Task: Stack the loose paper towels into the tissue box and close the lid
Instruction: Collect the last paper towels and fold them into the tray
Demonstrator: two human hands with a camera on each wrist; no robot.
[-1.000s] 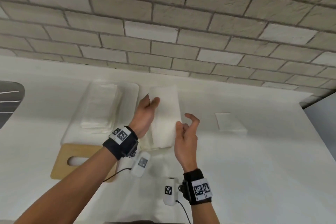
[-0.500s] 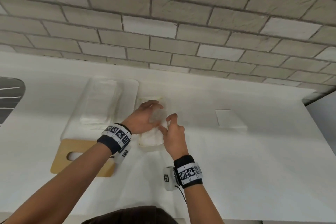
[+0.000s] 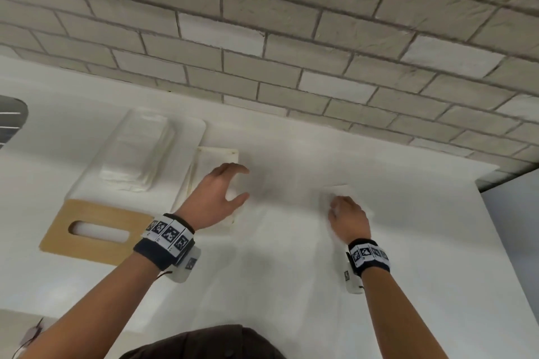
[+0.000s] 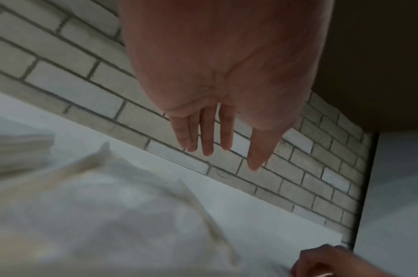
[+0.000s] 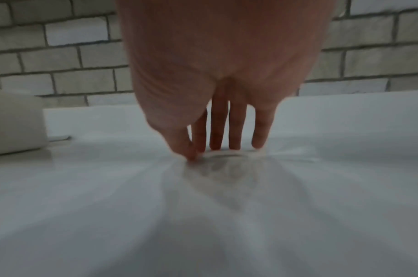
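The open white tissue box (image 3: 217,152) lies on the counter with folded paper towels in it. My left hand (image 3: 243,182) hovers over its right side, fingers straight and apart, holding nothing; the left wrist view shows the same hand (image 4: 229,151) above the blurred box (image 4: 96,206). The wooden lid (image 3: 96,230) with an oval slot lies flat to the box's front left. A loose white paper towel (image 3: 332,191) lies flat to the right. My right hand (image 3: 335,207) is down on it, thumb and fingertips (image 5: 191,156) pinching its near edge (image 5: 229,154), which bulges slightly.
A plastic-wrapped pack of towels (image 3: 137,151) sits on a white tray behind the lid. The brick wall (image 3: 262,38) runs along the counter's back. A dark sink edge (image 3: 11,122) shows at far left. The counter ends at right (image 3: 478,189).
Both hands laid the towel stack into the box. The right hand then swung right and came down on the loose towel. The left hand lifted off the stack and opened.
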